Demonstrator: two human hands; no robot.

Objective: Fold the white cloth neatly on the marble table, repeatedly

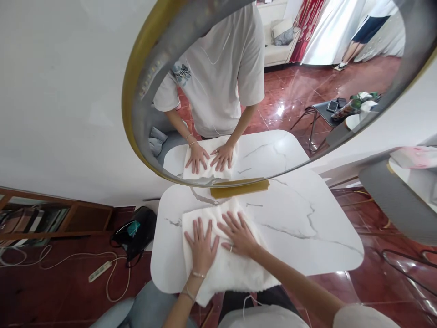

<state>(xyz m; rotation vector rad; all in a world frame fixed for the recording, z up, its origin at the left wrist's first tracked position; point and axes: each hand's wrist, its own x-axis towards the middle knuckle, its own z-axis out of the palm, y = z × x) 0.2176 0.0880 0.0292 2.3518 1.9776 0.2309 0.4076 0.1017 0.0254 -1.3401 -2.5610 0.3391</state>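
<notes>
A white towel [235, 273] lies spread over the left part of a white marble-patterned table [293, 218], its near edge hanging past the table's front. My left hand [202, 248] rests flat on the towel with its fingers spread, bracelets at the wrist. To its right, my right hand [241, 237] also lies palm down on the towel, fingers apart, a ring on one finger. Neither hand grips the cloth. Both hands and the towel show again in the mirror [218, 100] behind the table.
The mirror's gold base [239, 187] stands at the table's back edge. Left on the floor are a black bag [136, 232], a power strip [99, 271] with cables, and a wooden shelf [85, 218]. A grey chair [150, 305] is near-left; another chair [396, 200] stands right.
</notes>
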